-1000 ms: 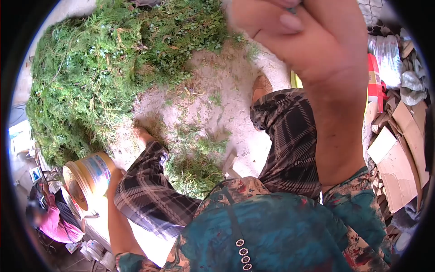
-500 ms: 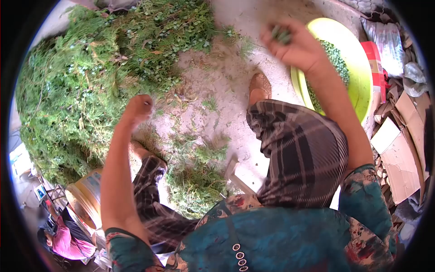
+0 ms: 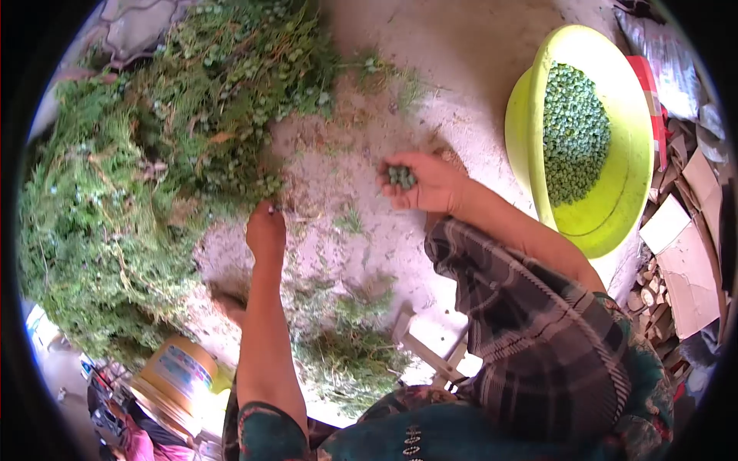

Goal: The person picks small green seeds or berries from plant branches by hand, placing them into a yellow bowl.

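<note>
Small green seed cones (image 3: 401,177) lie in the curled fingers of my right hand (image 3: 430,183), palm up over the floor between the leafy pile and the tub. My left hand (image 3: 267,230) is closed at the near right edge of a big pile of green conifer branches (image 3: 123,207), which bear pale bluish-green cones. Whatever the left fingers pinch is hidden. A yellow-green plastic tub (image 3: 520,131) stands tilted at the right, beyond my right forearm, with a heap of picked cones (image 3: 573,134) inside.
Loose sprigs (image 3: 346,353) litter the floor between my legs, beside a wooden stool or frame (image 3: 427,349). A yellowish bucket (image 3: 177,376) lies at lower left, near a person in pink (image 3: 138,444). Cardboard (image 3: 688,269) and a red box (image 3: 647,107) line the right side.
My right hand has come left and down, away from the tub, with green cones still in it. The left hand has moved slightly right and down in view. The view has shifted too.
</note>
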Motion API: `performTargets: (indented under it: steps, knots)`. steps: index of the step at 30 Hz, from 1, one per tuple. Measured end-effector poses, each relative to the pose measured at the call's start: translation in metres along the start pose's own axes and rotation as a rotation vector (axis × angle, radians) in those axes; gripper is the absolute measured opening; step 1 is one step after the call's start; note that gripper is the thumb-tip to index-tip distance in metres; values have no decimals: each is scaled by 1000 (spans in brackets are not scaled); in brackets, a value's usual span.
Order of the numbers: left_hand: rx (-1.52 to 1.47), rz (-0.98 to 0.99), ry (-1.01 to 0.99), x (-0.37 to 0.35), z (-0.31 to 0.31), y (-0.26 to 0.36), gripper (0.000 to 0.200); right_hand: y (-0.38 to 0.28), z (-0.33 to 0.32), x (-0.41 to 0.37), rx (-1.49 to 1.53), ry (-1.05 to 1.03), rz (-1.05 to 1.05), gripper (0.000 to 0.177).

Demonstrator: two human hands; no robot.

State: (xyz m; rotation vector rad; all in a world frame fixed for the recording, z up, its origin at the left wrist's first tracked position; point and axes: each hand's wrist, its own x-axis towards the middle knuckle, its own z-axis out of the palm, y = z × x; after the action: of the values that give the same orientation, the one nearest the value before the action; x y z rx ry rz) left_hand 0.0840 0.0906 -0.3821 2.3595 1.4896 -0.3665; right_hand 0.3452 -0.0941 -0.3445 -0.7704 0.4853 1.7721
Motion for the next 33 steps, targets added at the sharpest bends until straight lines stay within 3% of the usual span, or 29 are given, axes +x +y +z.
performTargets:
  steps: [2,4,10,12,13,15,16,18,19,22,24,25,27,31,33]
  knots:
    - [21,20,-12,-4,2,0,21,4,-3,3,-32,43,30,20]
    - [28,117,134,-7,5,3,21,4,-5,7,-30,40,22,19]
    - [108,225,123,-10,4,9,16,3,-6,11,-29,34,30,18]
    - [-92,-12,33,-11,-7,16,10,2,-7,13,-21,23,-1,19]
    - [-88,15,45,-8,-11,30,10,3,-4,14,-10,33,1,22]
    - [-862,-134,42,-23,-18,59,13,1,0,14,5,45,13,27]
    - [-1035,-91,-44,-32,-30,90,19,1,3,14,17,49,12,27]
    - [-959,30,-430,-44,-66,140,20,1,4,13,62,11,-12,27]
    - [-957,26,-437,-36,-63,148,20,0,6,9,68,16,-8,27]
    - [-893,58,-338,-3,-55,162,21,-7,1,5,86,9,-26,23]
    - [-632,251,-149,25,-38,166,21,-6,-16,10,78,-13,-43,23]
    - [-634,252,-158,36,-27,170,21,-6,-18,8,83,-6,-43,23]
    - [-481,406,34,56,-9,182,20,-9,-18,4,110,41,-55,23]
    - [-352,430,121,70,-3,214,24,-8,-26,1,168,28,-70,24]
    - [-308,573,382,76,-7,230,30,-7,-27,2,179,44,-90,24]
